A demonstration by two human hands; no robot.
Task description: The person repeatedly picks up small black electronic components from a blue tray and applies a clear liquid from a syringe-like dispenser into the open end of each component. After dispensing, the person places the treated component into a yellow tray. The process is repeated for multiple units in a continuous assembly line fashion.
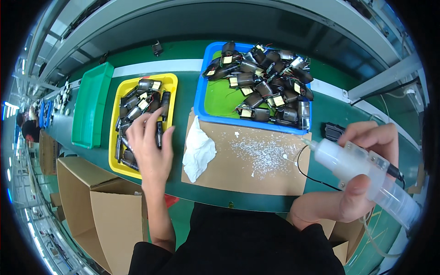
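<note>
On desk [184,87], from left: left tray [94,105], middle tray [114,137], right tray [199,94]. Parts [263,88] heaped in middle and right trays. Cardboard sheet [224,176] before right tray; cloth [198,153] on sheet's left end, crumbs [261,153] right of cloth. Left hand [153,153] over middle tray. Right hand [354,201] around dispenser bottle [366,169], right of sheet. Carton [117,215] before desk's near edge, on left.

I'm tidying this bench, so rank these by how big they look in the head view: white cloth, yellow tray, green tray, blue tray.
Largest to smallest, by area in the picture:
1. Blue tray
2. Yellow tray
3. Green tray, seen at a slant
4. White cloth
</note>
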